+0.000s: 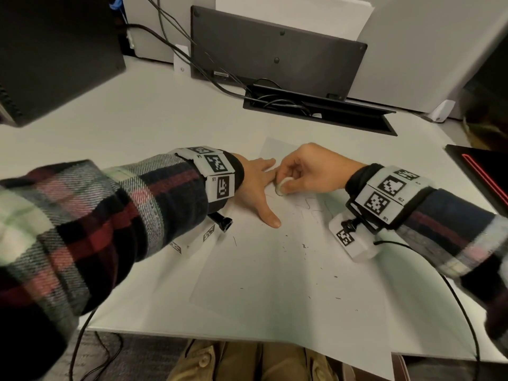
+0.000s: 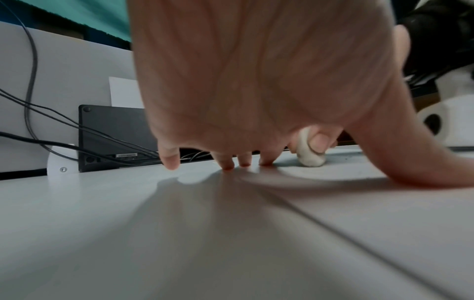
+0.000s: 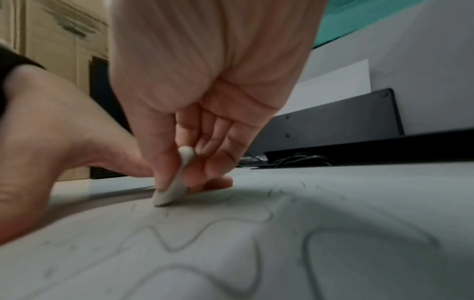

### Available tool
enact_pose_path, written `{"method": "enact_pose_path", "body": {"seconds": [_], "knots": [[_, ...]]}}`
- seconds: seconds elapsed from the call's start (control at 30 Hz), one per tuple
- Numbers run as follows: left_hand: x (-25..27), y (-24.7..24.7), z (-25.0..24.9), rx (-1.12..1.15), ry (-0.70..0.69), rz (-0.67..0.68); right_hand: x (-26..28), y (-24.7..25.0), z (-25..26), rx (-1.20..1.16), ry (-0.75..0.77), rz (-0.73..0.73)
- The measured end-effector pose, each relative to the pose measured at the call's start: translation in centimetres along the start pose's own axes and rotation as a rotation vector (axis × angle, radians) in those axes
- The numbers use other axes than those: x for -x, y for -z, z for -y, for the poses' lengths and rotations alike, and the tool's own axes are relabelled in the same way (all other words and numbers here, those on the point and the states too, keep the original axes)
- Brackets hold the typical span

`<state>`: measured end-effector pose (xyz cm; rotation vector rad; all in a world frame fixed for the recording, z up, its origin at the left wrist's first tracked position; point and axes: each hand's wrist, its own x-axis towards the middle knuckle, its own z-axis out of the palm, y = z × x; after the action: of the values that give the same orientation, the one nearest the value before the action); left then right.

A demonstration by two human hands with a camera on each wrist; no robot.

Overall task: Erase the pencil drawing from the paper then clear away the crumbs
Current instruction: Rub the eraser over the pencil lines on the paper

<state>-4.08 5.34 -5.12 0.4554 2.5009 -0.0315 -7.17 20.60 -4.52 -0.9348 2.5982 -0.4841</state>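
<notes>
White eraser (image 1: 281, 187) pinched in my right hand (image 1: 308, 171), pressed to the paper (image 1: 275, 270) mid-tabletop; left hand (image 1: 255, 185) flat, fingers straight, steadying it — pencil drawing (image 3: 205, 233) remains, crumbs (image 1: 305, 247) scattered toward the near edge. Wristband tags unreadable.

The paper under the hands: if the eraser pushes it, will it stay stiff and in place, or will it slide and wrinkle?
The paper looks thin, so probably floppy and apt to slide. The left hand presses it flat, likely preventing that. Near the eraser, pinched by the right hand, it might wrinkle.
</notes>
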Motion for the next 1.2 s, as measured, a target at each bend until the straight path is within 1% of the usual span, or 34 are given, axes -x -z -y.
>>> {"method": "enact_pose_path", "body": {"seconds": [0.07, 0.17, 0.2, 0.23, 0.3, 0.33, 0.37, 0.43, 0.5, 0.67, 0.8, 0.9, 1.03, 1.07, 1.17, 1.2], "knots": [[-0.2, 0.0, 0.0, 0.007, -0.001, 0.0, 0.1, -0.1, 0.2, 0.001, -0.003, 0.009], [-0.4, -0.1, 0.3, 0.029, 0.015, 0.012, 1.5, -0.8, 0.6, -0.062, -0.006, 0.129], [-0.4, -0.2, 0.3, 0.024, 0.022, 0.009, 1.8, -0.9, 0.5, -0.076, -0.012, 0.133], [-0.3, -0.2, 0.3, 0.01, 0.03, 0.0, 1.9, -0.7, 0.3, -0.091, -0.025, 0.093], [-0.4, -0.2, 0.3, -0.017, 0.047, -0.019, 1.9, 0.0, -0.6, -0.109, -0.06, -0.052], [-0.4, -0.2, 0.3, -0.029, 0.056, -0.031, 1.8, 0.5, -1.0, -0.087, -0.073, -0.097], [-0.3, -0.2, 0.4, -0.04, 0.066, -0.043, 1.8, 0.8, -1.2, -0.042, -0.085, -0.097], [0.0, -0.3, 0.4, -0.062, 0.074, -0.065, 1.9, 1.1, -1.5, 0.038, -0.107, -0.022], [0.3, -0.5, 0.5, -0.078, 0.075, -0.074, 2.0, 1.1, -1.6, 0.036, -0.126, 0.011], [1.0, -1.0, 0.5, -0.063, 0.071, -0.124, 1.8, 1.1, -1.3, -0.029, -0.145, 0.003], [0.7, -1.3, 0.4, 0.061, 0.062, -0.164, 1.7, 0.5, -1.0, -0.031, -0.109, -0.03], [0.4, -1.4, 0.4, 0.139, 0.041, -0.134, 1.6, -0.4, -0.8, 0.007, -0.065, -0.052], [0.4, -1.3, 0.3, 0.08, 0.048, -0.055, 1.2, -0.7, -0.6, -0.039, -0.056, -0.08], [0.3, -1.4, 0.4, 0.061, 0.052, -0.034, 1.2, -0.7, -0.5, -0.066, -0.058, -0.058], [0.2, -1.3, 0.4, 0.05, 0.061, 0.004, 1.5, -1.0, 0.3, -0.199, -0.062, 0.098], [0.1, -1.3, 0.4, 0.052, 0.063, 0.012, 1.4, -1.0, 0.3, -0.197, -0.056, 0.097]]}}
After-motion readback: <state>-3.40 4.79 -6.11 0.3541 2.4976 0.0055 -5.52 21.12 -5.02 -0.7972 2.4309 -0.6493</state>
